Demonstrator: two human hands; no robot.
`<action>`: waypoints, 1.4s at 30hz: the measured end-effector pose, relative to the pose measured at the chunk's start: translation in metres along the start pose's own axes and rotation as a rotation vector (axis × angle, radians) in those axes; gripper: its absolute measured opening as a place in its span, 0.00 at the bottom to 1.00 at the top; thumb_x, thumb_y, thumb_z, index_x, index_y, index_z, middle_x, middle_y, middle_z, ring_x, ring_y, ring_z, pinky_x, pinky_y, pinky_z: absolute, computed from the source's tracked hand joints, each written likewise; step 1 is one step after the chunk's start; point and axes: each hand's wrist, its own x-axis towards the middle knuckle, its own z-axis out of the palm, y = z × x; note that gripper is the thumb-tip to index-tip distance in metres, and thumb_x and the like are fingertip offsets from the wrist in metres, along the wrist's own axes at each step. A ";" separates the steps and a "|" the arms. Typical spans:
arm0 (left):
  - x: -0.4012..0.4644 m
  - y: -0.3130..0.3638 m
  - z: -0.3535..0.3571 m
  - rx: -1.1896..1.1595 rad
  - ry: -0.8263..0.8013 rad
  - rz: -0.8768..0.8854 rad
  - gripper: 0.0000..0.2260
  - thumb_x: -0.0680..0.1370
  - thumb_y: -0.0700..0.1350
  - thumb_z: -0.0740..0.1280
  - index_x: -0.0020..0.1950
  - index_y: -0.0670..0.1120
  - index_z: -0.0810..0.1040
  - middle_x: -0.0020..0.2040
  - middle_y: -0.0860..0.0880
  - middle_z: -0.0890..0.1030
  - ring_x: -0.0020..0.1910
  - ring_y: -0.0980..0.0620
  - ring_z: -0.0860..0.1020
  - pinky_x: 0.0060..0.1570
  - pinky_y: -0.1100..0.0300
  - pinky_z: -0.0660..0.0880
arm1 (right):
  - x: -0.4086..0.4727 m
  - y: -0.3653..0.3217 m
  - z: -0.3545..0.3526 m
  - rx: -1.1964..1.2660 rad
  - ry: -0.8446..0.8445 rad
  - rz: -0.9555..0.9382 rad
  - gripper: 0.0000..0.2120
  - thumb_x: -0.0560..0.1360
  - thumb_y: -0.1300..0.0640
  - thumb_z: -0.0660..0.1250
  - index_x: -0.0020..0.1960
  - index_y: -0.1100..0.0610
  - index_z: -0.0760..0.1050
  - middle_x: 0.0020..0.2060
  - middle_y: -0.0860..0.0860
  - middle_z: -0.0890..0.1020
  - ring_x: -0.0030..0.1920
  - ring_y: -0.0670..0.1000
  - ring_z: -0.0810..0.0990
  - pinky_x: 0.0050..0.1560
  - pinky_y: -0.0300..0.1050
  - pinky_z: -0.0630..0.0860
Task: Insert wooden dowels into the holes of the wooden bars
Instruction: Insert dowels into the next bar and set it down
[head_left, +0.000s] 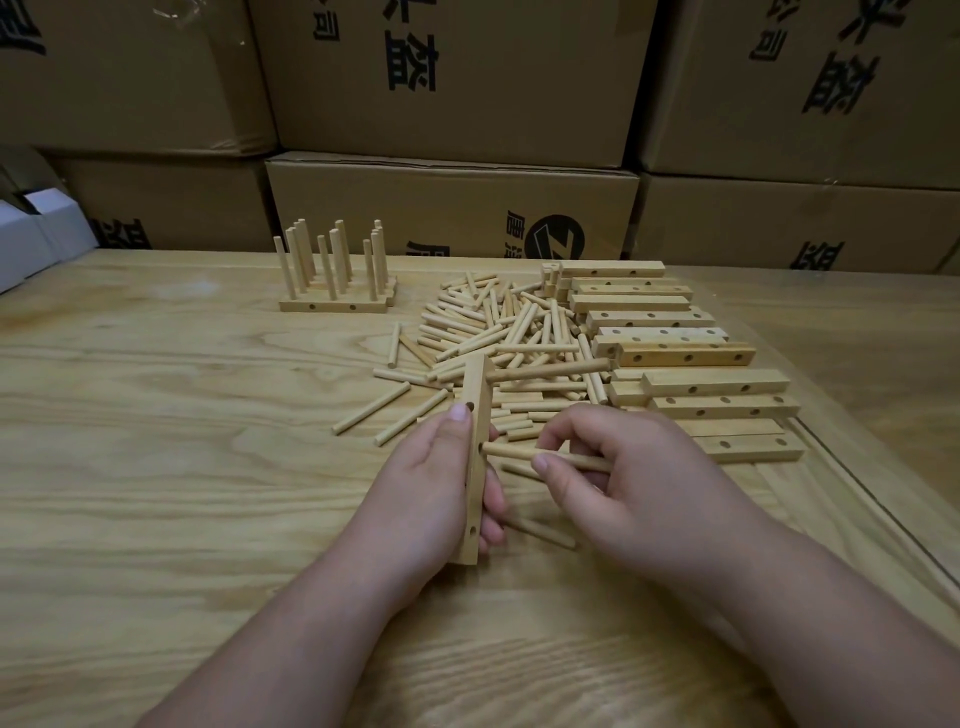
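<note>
While cardboard boxes (452, 78) wall the table (156, 415) at twelve o'clock, drilled bars (675, 358) and loose dowels (498, 332) crowd two o'clock; the left hand (431, 483) clasps an upright bar (477, 462) (one dowel already seated), the right hand (623, 467) pinches a dowel (524, 451) at its middle hole.

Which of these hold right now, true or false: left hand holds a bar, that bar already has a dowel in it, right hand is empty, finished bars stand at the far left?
1. The left hand holds a bar. True.
2. That bar already carries one dowel. True.
3. The right hand is empty. False: it pinches a second dowel at the bar's middle hole.
4. Finished bars with upright dowels stand at the far left. True.
5. The loose dowel pile lies left of the finished bars. False: right of them.
</note>
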 end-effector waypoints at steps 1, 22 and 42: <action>0.000 0.000 0.000 0.007 -0.002 0.001 0.19 0.85 0.58 0.52 0.52 0.49 0.78 0.28 0.47 0.80 0.24 0.49 0.78 0.24 0.61 0.74 | 0.000 0.000 0.000 0.004 0.009 -0.006 0.11 0.73 0.38 0.62 0.47 0.44 0.75 0.29 0.44 0.77 0.32 0.46 0.76 0.31 0.51 0.75; 0.004 -0.004 0.007 0.175 -0.012 0.040 0.19 0.84 0.59 0.51 0.50 0.49 0.75 0.25 0.51 0.76 0.23 0.51 0.77 0.24 0.60 0.74 | 0.003 -0.025 0.005 -0.224 -0.049 0.046 0.15 0.79 0.44 0.60 0.35 0.45 0.68 0.27 0.42 0.71 0.34 0.45 0.73 0.34 0.45 0.68; 0.001 0.003 0.000 -0.014 -0.078 -0.005 0.15 0.74 0.59 0.56 0.37 0.52 0.74 0.26 0.39 0.76 0.23 0.43 0.75 0.23 0.57 0.73 | 0.002 -0.012 0.000 -0.041 -0.164 0.130 0.18 0.75 0.37 0.60 0.36 0.48 0.76 0.26 0.45 0.77 0.29 0.45 0.74 0.32 0.48 0.73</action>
